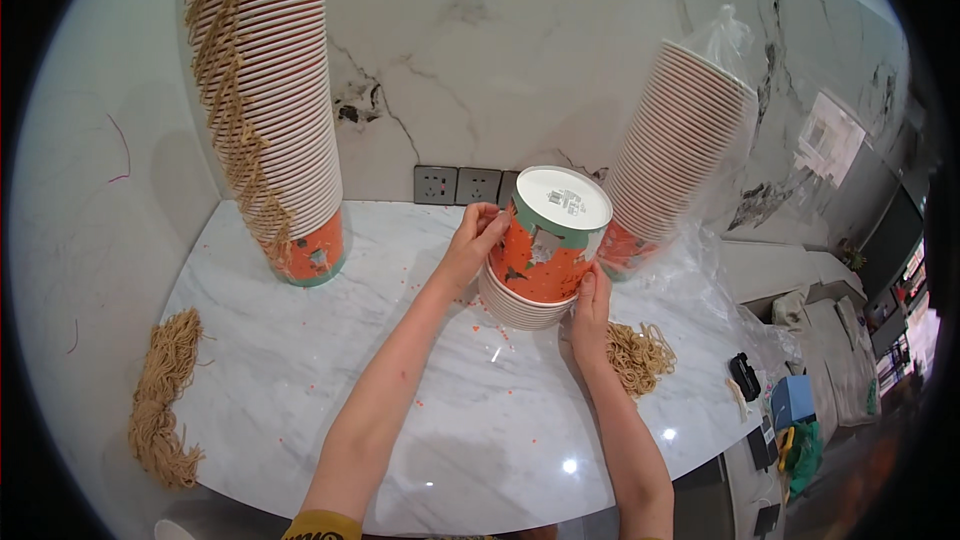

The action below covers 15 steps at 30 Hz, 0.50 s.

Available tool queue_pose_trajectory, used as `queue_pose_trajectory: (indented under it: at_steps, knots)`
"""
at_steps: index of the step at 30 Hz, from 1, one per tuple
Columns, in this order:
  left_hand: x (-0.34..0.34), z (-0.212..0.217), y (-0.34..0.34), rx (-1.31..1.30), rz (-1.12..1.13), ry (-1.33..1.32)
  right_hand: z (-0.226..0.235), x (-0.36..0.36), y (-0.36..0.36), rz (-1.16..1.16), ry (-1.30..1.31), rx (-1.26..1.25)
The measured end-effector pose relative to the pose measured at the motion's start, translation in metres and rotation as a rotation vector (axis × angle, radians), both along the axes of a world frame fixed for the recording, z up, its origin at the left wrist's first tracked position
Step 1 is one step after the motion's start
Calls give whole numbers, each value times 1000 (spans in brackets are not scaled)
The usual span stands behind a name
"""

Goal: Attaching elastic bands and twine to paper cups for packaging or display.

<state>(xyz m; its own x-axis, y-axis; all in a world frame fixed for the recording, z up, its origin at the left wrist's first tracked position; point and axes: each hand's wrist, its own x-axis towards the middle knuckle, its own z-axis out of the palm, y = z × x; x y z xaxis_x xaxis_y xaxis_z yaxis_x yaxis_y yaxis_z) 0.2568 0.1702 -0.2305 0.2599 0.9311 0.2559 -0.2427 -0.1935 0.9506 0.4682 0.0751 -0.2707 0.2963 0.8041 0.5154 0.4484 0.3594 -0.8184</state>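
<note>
A short stack of paper buckets [550, 255] stands upside down at the middle of the marble table, the top one orange and green with a white base. My left hand [476, 242] is closed on its upper left side, thumb and fingers against the wall. Lower down on the right, my right hand [590, 312] grips the same bucket near the stacked white rims. Just beside my right hand lies a pile of tan strings [640, 358]. Fingertips behind the bucket are hidden.
A tall stack of paper buckets [285, 90] rises at the left, tan cords hanging down it. Another stack [675, 130], partly in clear plastic, leans at the right. A tan string bundle [165, 400] hangs over the left table edge. Wall sockets [437, 185] sit behind.
</note>
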Motion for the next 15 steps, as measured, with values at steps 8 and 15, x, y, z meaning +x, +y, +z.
queue_pose_trajectory:
  at_steps: [8, 15]
  knots:
    - [0, 2, 4, 117, -21, 53, -13, 9, 6, 6, -55, 52]
    - [4, 16, -6, 65, -55, 60, 2, 15, 4, 120, 112, 24]
